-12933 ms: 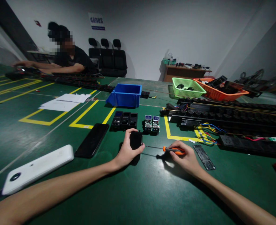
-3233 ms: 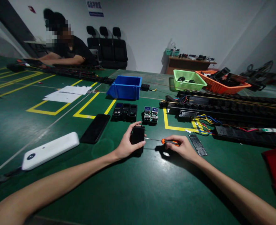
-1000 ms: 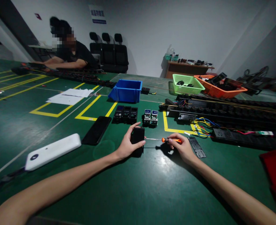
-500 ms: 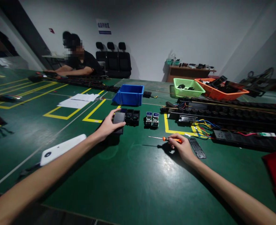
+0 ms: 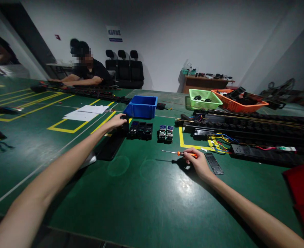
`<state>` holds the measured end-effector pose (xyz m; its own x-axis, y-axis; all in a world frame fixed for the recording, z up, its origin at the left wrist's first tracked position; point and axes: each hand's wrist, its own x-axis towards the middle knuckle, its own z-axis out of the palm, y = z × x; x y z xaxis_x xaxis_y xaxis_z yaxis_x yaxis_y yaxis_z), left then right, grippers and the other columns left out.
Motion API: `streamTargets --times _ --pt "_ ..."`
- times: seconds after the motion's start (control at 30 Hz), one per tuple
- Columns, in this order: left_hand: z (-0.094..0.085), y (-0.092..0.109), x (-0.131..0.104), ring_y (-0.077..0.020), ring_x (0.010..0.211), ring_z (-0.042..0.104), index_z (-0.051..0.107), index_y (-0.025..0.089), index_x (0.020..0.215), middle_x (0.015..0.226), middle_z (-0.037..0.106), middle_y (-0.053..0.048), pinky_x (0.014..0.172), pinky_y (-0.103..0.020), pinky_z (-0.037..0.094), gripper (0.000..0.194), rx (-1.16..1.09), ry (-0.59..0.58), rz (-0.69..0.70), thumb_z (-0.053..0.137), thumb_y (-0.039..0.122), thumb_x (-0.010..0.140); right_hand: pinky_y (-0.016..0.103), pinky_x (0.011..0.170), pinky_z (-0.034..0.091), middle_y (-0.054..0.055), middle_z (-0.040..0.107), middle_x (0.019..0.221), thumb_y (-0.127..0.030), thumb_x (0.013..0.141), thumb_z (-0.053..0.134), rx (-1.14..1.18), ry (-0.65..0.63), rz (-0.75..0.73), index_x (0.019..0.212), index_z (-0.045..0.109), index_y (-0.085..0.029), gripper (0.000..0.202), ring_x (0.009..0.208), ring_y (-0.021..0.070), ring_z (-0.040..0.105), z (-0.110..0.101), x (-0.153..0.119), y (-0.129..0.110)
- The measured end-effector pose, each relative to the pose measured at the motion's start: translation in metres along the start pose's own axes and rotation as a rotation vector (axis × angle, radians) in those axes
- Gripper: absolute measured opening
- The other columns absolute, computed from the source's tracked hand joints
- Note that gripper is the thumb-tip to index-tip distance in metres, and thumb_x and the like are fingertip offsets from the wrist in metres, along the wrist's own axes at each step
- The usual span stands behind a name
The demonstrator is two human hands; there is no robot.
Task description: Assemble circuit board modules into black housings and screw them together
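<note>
My left hand is closed round a small black box-like part, mostly hidden by the fingers, at the left end of a row of black housings. Below that hand a flat black slab lies on the table. My right hand grips a screwdriver by its orange handle, its thin shaft pointing left above the table. Two small circuit modules with blue-topped faces stand right of the housings. A black cover plate lies just right of my right hand.
Behind the housings stands a blue bin, with white papers to its left. Green and orange baskets hold black parts. Long black rails with wires fill the right side. A person sits across the table.
My left hand has moved up and left with the black part, uncovering more of the housings and the flat slab. My right hand keeps holding the screwdriver in nearly the same place.
</note>
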<state>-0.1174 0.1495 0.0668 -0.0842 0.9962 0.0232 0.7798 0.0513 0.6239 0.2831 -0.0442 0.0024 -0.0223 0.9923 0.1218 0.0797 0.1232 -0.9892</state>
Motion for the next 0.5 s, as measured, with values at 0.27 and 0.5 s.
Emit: streamTargets --times 0.27,0.5 --pt "0.023 -0.002 0.038 -0.0245 0.112 0.059 0.060 0.021 0.123 0.127 0.062 -0.007 0.091 -0.028 0.047 0.052 0.225 -0.094 0.081 0.058 0.035 0.073 0.024 0.053 0.036 -0.001 0.057 0.067 -0.040 0.080 0.068 0.016 -0.014 -0.010 0.086 0.064 -0.016 0.024 0.055 0.0104 0.049 -0.001 0.001 0.003" --pt "0.036 0.000 0.045 -0.0250 0.111 0.061 0.057 0.020 0.125 0.128 0.062 -0.009 0.093 -0.030 0.047 0.051 0.328 -0.118 0.104 0.052 0.042 0.080 0.024 0.053 0.036 -0.002 0.057 0.067 -0.041 0.079 0.069 0.020 -0.014 -0.001 0.086 0.063 -0.016 0.026 0.055 0.0104 0.049 -0.001 0.001 0.002"
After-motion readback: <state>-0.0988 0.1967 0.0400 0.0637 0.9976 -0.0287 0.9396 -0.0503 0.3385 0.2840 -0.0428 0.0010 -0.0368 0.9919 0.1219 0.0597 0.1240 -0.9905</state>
